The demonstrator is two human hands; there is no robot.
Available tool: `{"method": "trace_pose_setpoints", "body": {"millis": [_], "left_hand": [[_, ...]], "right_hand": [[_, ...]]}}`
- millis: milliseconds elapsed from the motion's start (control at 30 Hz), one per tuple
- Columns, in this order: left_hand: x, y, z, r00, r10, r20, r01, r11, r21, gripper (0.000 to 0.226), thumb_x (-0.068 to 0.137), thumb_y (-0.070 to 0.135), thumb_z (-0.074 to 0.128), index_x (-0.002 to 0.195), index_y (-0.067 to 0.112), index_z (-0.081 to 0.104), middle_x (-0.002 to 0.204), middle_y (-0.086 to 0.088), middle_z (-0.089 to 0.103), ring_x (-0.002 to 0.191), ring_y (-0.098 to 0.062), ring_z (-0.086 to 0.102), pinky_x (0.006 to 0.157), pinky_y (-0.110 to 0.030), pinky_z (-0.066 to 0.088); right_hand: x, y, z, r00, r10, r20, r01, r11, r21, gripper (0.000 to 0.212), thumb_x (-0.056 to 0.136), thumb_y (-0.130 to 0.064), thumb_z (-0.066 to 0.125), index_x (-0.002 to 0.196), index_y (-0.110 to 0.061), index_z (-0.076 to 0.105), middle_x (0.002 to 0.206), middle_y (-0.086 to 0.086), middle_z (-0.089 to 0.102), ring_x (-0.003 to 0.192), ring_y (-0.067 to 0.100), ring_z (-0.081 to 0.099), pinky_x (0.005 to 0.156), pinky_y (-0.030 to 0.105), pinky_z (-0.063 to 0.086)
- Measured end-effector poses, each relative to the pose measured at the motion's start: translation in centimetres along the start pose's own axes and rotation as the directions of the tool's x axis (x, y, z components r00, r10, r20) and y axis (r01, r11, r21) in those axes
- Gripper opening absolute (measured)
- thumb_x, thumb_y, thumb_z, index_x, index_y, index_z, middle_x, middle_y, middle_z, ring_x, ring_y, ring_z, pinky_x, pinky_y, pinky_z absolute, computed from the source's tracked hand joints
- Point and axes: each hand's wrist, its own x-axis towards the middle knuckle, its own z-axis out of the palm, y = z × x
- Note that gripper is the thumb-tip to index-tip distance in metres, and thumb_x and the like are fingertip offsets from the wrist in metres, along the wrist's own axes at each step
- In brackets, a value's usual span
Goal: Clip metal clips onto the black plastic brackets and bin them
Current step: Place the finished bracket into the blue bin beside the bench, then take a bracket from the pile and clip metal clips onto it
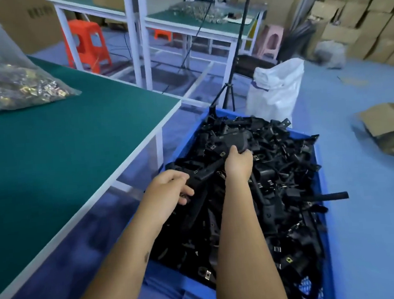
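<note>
Over the blue bin [321, 186], heaped with black brackets [277, 190], both hands reach in. Near its left edge the left hand [168, 187] curls its fingers around one long bracket [205, 172], while the right hand [238, 163] grips its far end. On the green table [73, 147] lies a bag of metal clips [16, 85].

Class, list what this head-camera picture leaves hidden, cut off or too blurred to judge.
- Head view: the left hand covers its gripped black plastic bracket's end.
- Blue plastic bin: near corner cut by the bottom edge.
- Clear bag of metal clips: blurred, cut by the left edge.
</note>
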Motion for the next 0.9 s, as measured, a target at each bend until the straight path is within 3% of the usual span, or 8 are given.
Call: {"method": "trace_pose_setpoints", "body": {"millis": [100,200,333,433,567,667,800,900], "left_hand": [[-0.1,-0.1,-0.2,1.000,-0.013,0.028,0.013,1.000,0.006,0.024,0.099,0.026,0.045,0.092,0.032,0.067,0.075,0.012,0.074,0.048,0.000,0.057,0.057,-0.025,0.037],[-0.2,-0.1,-0.4,0.999,-0.009,0.035,0.009,1.000,0.001,0.024,0.099,0.026,0.045,0.092,0.032,0.068,0.076,0.013,0.074,0.050,0.002,0.057,0.059,-0.025,0.037],[-0.3,0.0,-1.0,1.000,-0.016,0.018,0.016,0.999,-0.028,0.025,0.100,0.024,0.046,0.093,0.030,0.069,0.074,0.011,0.074,0.048,0.002,0.055,0.058,-0.023,0.037],[-0.6,0.3,-1.9,0.999,0.016,-0.039,-0.019,0.997,-0.074,0.026,0.100,0.020,0.046,0.092,0.028,0.069,0.071,0.010,0.073,0.049,-0.001,0.054,0.053,-0.020,0.037],[-1.0,2.1,-4.3,0.973,0.143,-0.180,-0.188,0.945,-0.266,0.032,0.099,0.005,0.042,0.085,0.020,0.066,0.058,0.008,0.063,0.045,-0.005,0.050,0.043,-0.016,0.035],[-1.6,3.6,-8.7,0.910,0.206,-0.360,-0.326,0.892,-0.313,0.035,0.095,0.000,0.038,0.075,0.019,0.060,0.049,0.007,0.052,0.041,-0.006,0.047,0.039,-0.015,0.033],[-3.7,3.3,-17.5,0.778,0.222,-0.588,-0.434,0.866,-0.247,0.035,0.095,0.002,0.041,0.075,0.022,0.063,0.050,0.009,0.055,0.043,-0.005,0.047,0.040,-0.014,0.032],[-6.6,1.2,-23.9,0.622,0.171,-0.764,-0.449,0.878,-0.169,0.034,0.095,0.004,0.040,0.077,0.022,0.063,0.051,0.011,0.058,0.044,-0.003,0.048,0.043,-0.014,0.037]], "right_hand": [[0.5,0.8,0.3,0.992,-0.047,-0.114,0.026,0.983,-0.181,0.043,0.103,-0.030,0.047,0.137,-0.005,0.038,0.121,0.013,0.062,0.098,0.029,0.060,0.080,0.046,0.050],[0.3,1.5,1.2,0.974,-0.060,-0.218,-0.011,0.950,-0.311,0.070,0.098,-0.023,0.057,0.151,-0.003,0.017,0.145,0.018,0.043,0.130,0.036,0.041,0.102,0.047,0.042],[-1.4,1.5,2.7,0.941,-0.107,-0.321,-0.023,0.927,-0.375,0.083,0.092,-0.018,0.061,0.155,-0.011,0.007,0.156,0.015,0.016,0.138,0.034,0.024,0.112,0.046,0.023],[-3.4,0.3,4.3,0.926,-0.187,-0.327,0.084,0.949,-0.304,0.075,0.091,-0.015,0.060,0.153,-0.015,0.016,0.154,0.011,0.019,0.137,0.031,0.026,0.111,0.047,0.020],[-8.8,-3.3,8.8,0.874,-0.471,-0.116,0.459,0.880,-0.121,0.048,0.089,-0.012,0.058,0.136,-0.017,0.049,0.138,0.008,0.040,0.125,0.029,0.035,0.104,0.041,0.021],[-14.3,-6.0,12.7,0.760,-0.645,0.076,0.638,0.764,0.101,0.026,0.090,-0.009,0.056,0.113,-0.016,0.065,0.119,0.004,0.054,0.117,0.024,0.045,0.103,0.038,0.029],[-22.7,-7.6,17.5,0.612,-0.723,0.319,0.594,0.687,0.418,0.019,0.087,-0.003,0.053,0.094,-0.013,0.067,0.095,0.001,0.065,0.095,0.021,0.059,0.089,0.039,0.047],[-29.0,-6.0,21.2,0.373,-0.752,0.543,0.609,0.640,0.469,0.018,0.088,-0.004,0.054,0.091,-0.015,0.068,0.093,0.001,0.069,0.092,0.019,0.060,0.084,0.032,0.047]]}}
